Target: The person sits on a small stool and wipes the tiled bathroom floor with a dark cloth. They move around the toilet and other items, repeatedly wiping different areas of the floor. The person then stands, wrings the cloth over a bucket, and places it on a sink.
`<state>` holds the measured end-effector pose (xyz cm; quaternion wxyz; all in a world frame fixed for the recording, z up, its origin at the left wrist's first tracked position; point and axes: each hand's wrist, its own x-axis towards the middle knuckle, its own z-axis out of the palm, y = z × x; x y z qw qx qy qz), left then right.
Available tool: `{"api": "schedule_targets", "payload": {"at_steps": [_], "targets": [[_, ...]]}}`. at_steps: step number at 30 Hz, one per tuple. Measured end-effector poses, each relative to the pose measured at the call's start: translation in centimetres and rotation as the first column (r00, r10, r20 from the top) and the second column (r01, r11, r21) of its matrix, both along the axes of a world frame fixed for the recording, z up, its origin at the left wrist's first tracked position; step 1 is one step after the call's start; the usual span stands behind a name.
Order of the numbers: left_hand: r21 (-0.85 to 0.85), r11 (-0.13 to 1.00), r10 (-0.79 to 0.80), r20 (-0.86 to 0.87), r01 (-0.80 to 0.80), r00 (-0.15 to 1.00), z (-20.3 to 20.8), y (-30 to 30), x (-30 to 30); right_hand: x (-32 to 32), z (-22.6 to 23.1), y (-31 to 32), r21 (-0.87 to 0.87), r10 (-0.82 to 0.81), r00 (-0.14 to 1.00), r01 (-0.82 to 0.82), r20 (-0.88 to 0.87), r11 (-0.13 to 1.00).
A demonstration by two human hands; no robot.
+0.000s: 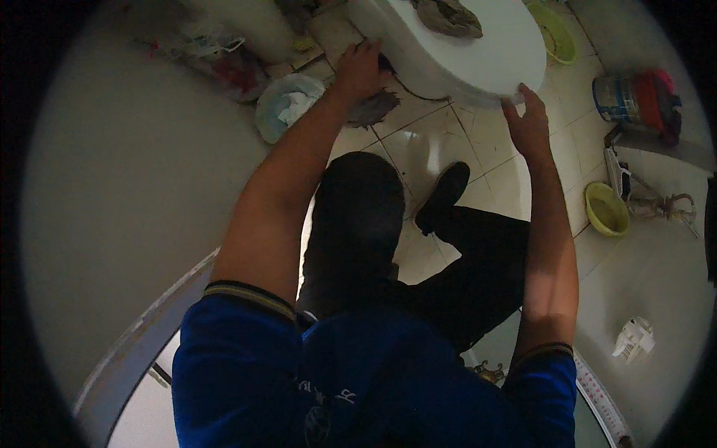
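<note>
A white toilet (508,56) with a smooth, rounded lid stands at the top of the view. On its lid lies a crumpled grey-brown rag (448,18). My left hand (362,71) is at the toilet's left side, fingers stretched out towards its lower wall; what the fingertips touch is hard to make out. Just below that hand a dark grey rag (373,110) lies on the floor. My right hand (529,123) has thumb and fingers apart, their tips against the toilet's rounded front edge. Neither hand visibly holds anything.
A waste bin (269,112) with white paper stands left, beside plastic bags (235,71). A green basin (554,36) sits right of the toilet. Farther right are a paint bucket (616,99), a red container (651,97) and a yellow-green basin (606,210). The floor is tiled (493,138).
</note>
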<state>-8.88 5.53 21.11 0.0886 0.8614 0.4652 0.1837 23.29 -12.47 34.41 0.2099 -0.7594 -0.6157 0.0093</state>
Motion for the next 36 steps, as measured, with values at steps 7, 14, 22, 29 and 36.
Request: {"api": "schedule_targets", "payload": {"at_steps": [7,14,22,29,36], "targets": [[-0.226,0.974,0.05,0.149,-0.015,0.988,-1.3,-1.9,-2.2,-0.2,-0.9,-0.6,0.001,0.115,0.993,-0.115,0.028,0.993],[-0.067,0.943,-0.332,-0.272,0.326,0.903,-1.4,4.3,1.2,1.3,-1.9,0.9,-0.154,0.052,0.994,-0.066,-0.097,0.986],[-0.308,0.824,-0.554,-0.263,0.476,0.79,-1.3,11.3,3.2,1.9,0.6,4.8,-0.248,-0.07,0.988,0.035,-0.136,0.968],[-0.271,0.914,-0.37,-0.246,0.303,0.896,-3.7,11.8,-0.4,0.7,0.9,5.7,-0.168,-0.068,0.981,0.036,-0.184,0.985],[-0.147,0.838,-0.509,-0.558,0.526,0.655,0.1,12.9,3.1,1.3,-2.1,5.0,0.003,0.118,0.993,-0.118,0.014,0.993]]}}
